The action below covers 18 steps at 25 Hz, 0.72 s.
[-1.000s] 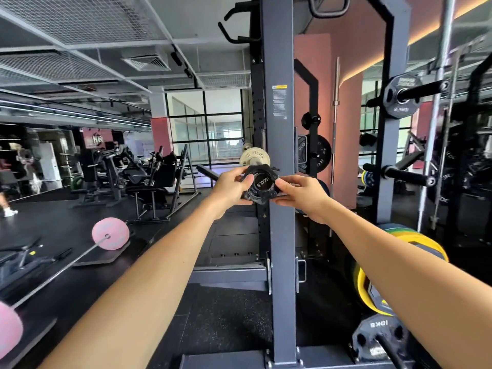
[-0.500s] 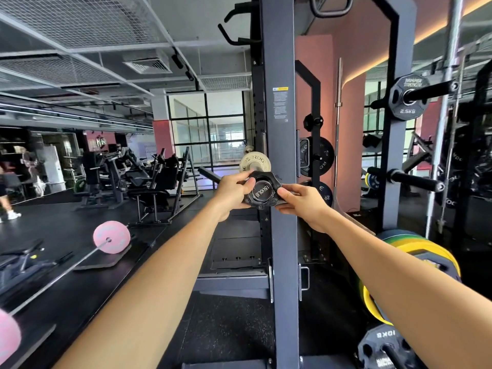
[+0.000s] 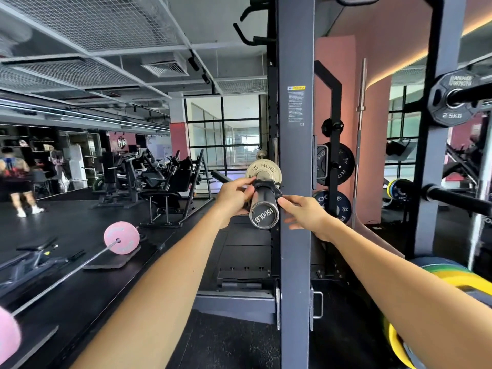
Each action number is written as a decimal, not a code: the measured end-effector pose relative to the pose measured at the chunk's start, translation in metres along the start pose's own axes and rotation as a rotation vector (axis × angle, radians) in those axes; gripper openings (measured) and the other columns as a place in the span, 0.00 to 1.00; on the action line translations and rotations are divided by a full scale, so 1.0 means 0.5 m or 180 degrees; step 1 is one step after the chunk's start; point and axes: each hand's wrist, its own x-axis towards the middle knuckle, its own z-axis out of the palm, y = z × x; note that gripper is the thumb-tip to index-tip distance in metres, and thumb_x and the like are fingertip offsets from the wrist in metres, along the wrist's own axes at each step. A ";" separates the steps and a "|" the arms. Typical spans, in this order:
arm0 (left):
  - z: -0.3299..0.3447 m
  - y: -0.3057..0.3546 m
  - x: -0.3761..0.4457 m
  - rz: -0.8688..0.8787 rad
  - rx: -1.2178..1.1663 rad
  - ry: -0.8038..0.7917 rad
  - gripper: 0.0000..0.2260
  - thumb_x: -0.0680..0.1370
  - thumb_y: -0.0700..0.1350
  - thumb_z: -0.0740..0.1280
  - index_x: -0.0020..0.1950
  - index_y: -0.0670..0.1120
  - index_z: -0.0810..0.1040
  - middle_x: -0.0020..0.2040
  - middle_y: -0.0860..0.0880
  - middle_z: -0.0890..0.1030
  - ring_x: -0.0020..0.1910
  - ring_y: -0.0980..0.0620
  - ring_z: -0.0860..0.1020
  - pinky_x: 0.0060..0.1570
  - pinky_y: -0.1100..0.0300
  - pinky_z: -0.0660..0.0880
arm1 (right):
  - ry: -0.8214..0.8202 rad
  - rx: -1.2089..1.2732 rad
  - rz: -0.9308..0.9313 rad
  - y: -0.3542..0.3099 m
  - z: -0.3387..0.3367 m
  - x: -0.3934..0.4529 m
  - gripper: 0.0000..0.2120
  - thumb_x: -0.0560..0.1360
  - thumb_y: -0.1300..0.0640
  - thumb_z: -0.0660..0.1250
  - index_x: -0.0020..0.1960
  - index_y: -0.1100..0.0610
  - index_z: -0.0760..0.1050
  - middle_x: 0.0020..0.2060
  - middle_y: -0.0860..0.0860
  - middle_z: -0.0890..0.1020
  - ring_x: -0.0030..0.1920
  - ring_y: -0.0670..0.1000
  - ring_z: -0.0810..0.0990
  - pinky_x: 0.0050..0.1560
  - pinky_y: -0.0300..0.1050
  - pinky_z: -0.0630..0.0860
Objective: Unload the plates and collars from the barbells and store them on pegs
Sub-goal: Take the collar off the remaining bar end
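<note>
Black clamp collar (image 3: 267, 188) sits around the chrome barbell sleeve (image 3: 262, 206), just near of a small pale metal plate (image 3: 263, 170) and beside the grey steel rack upright (image 3: 295, 182). The left hand (image 3: 234, 198) pinches the collar's left side; the right hand (image 3: 303, 212) pinches its right edge with thumb and forefinger.

Rack upright (image 3: 295, 235): just right of the barbell sleeve (image 3: 263, 206), crowding my right grip (image 3: 306, 214). Left of sleeve: open air. Behind the collar (image 3: 267, 186): small plate (image 3: 263, 170).
</note>
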 end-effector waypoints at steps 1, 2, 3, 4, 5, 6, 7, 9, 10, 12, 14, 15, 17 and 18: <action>0.002 -0.007 0.020 0.0006 0.0041 0.0011 0.15 0.82 0.40 0.62 0.66 0.52 0.77 0.57 0.43 0.79 0.50 0.49 0.78 0.35 0.61 0.77 | -0.0014 0.0004 0.0029 0.008 0.002 0.019 0.20 0.78 0.47 0.64 0.67 0.53 0.73 0.50 0.56 0.80 0.42 0.52 0.81 0.44 0.44 0.80; 0.003 -0.014 0.040 0.0023 0.0066 0.0029 0.14 0.82 0.40 0.62 0.65 0.53 0.77 0.56 0.43 0.79 0.51 0.48 0.78 0.37 0.61 0.76 | -0.0014 0.0059 0.0034 0.015 0.004 0.036 0.20 0.78 0.47 0.64 0.67 0.54 0.73 0.47 0.57 0.80 0.41 0.52 0.80 0.44 0.45 0.80; 0.004 -0.019 0.060 0.0056 0.0131 0.0060 0.14 0.82 0.40 0.62 0.65 0.53 0.77 0.55 0.43 0.79 0.51 0.48 0.77 0.41 0.60 0.76 | 0.0004 0.0099 0.0018 0.021 0.005 0.054 0.19 0.78 0.47 0.64 0.66 0.54 0.74 0.45 0.58 0.81 0.41 0.53 0.80 0.44 0.45 0.81; 0.004 -0.026 0.083 0.0098 0.0188 0.0091 0.14 0.82 0.40 0.62 0.65 0.53 0.77 0.55 0.43 0.79 0.51 0.47 0.76 0.45 0.58 0.75 | 0.0031 0.0097 -0.0008 0.027 0.005 0.073 0.19 0.78 0.48 0.64 0.66 0.55 0.74 0.44 0.58 0.81 0.41 0.53 0.80 0.44 0.46 0.81; 0.004 -0.032 0.104 0.0123 0.0226 0.0111 0.14 0.81 0.41 0.63 0.65 0.53 0.77 0.55 0.43 0.79 0.51 0.47 0.76 0.49 0.55 0.74 | 0.0053 0.0068 -0.0041 0.031 0.005 0.093 0.18 0.79 0.49 0.64 0.65 0.55 0.74 0.44 0.59 0.81 0.41 0.54 0.80 0.44 0.47 0.81; 0.005 -0.038 0.121 0.0121 0.0237 0.0133 0.14 0.81 0.40 0.63 0.65 0.53 0.78 0.57 0.42 0.79 0.51 0.46 0.76 0.53 0.52 0.74 | 0.0073 0.0033 -0.0065 0.036 0.004 0.112 0.17 0.79 0.50 0.64 0.65 0.56 0.74 0.43 0.59 0.80 0.41 0.54 0.80 0.44 0.47 0.81; 0.008 -0.042 0.135 0.0113 0.0212 0.0144 0.14 0.81 0.40 0.63 0.65 0.52 0.78 0.58 0.42 0.79 0.52 0.47 0.76 0.57 0.50 0.75 | 0.0098 0.0017 -0.0070 0.040 0.004 0.129 0.16 0.79 0.51 0.65 0.65 0.56 0.75 0.43 0.59 0.80 0.41 0.54 0.79 0.45 0.48 0.81; 0.013 -0.053 0.170 0.0089 0.0117 0.0160 0.15 0.81 0.38 0.63 0.65 0.51 0.78 0.59 0.44 0.79 0.54 0.47 0.77 0.59 0.50 0.75 | 0.0171 0.0056 -0.0031 0.050 0.006 0.171 0.14 0.79 0.54 0.65 0.63 0.58 0.74 0.43 0.61 0.80 0.40 0.55 0.79 0.46 0.51 0.81; 0.014 -0.061 0.190 0.0074 0.0079 0.0163 0.15 0.81 0.38 0.63 0.65 0.51 0.78 0.60 0.45 0.78 0.54 0.48 0.77 0.58 0.52 0.77 | 0.0224 0.0111 0.0000 0.055 0.009 0.193 0.13 0.78 0.55 0.66 0.61 0.59 0.74 0.42 0.62 0.79 0.39 0.56 0.78 0.47 0.54 0.81; 0.015 -0.075 0.231 0.0050 -0.0019 0.0128 0.16 0.81 0.38 0.63 0.66 0.51 0.78 0.59 0.48 0.78 0.53 0.50 0.77 0.51 0.56 0.78 | 0.0347 0.0190 0.0051 0.065 0.012 0.237 0.09 0.78 0.56 0.67 0.52 0.63 0.73 0.40 0.63 0.78 0.36 0.57 0.78 0.46 0.57 0.81; 0.015 -0.087 0.271 -0.0003 -0.0122 0.0095 0.15 0.81 0.38 0.64 0.66 0.48 0.78 0.58 0.48 0.79 0.55 0.50 0.77 0.51 0.55 0.79 | 0.0455 0.0220 0.0111 0.075 0.013 0.280 0.08 0.77 0.57 0.68 0.46 0.60 0.71 0.37 0.62 0.78 0.32 0.55 0.77 0.37 0.51 0.82; 0.016 -0.093 0.286 -0.0048 -0.0153 0.0115 0.14 0.80 0.38 0.65 0.65 0.47 0.79 0.58 0.47 0.80 0.56 0.50 0.78 0.50 0.54 0.80 | 0.0494 0.0217 0.0140 0.083 0.014 0.297 0.09 0.77 0.57 0.69 0.45 0.59 0.70 0.35 0.61 0.78 0.30 0.54 0.77 0.32 0.47 0.81; 0.019 -0.110 0.319 -0.0105 -0.0170 0.0222 0.11 0.79 0.39 0.67 0.61 0.44 0.80 0.57 0.46 0.81 0.57 0.49 0.79 0.47 0.56 0.80 | 0.0582 0.0176 0.0152 0.101 0.014 0.339 0.09 0.76 0.57 0.70 0.43 0.59 0.70 0.35 0.61 0.78 0.28 0.53 0.77 0.29 0.44 0.79; 0.020 -0.118 0.332 -0.0107 -0.0162 0.0298 0.09 0.79 0.39 0.68 0.58 0.44 0.81 0.56 0.45 0.82 0.56 0.48 0.80 0.45 0.57 0.80 | 0.0641 0.0167 0.0133 0.109 0.012 0.357 0.09 0.75 0.57 0.70 0.43 0.59 0.71 0.35 0.61 0.79 0.29 0.54 0.78 0.30 0.45 0.79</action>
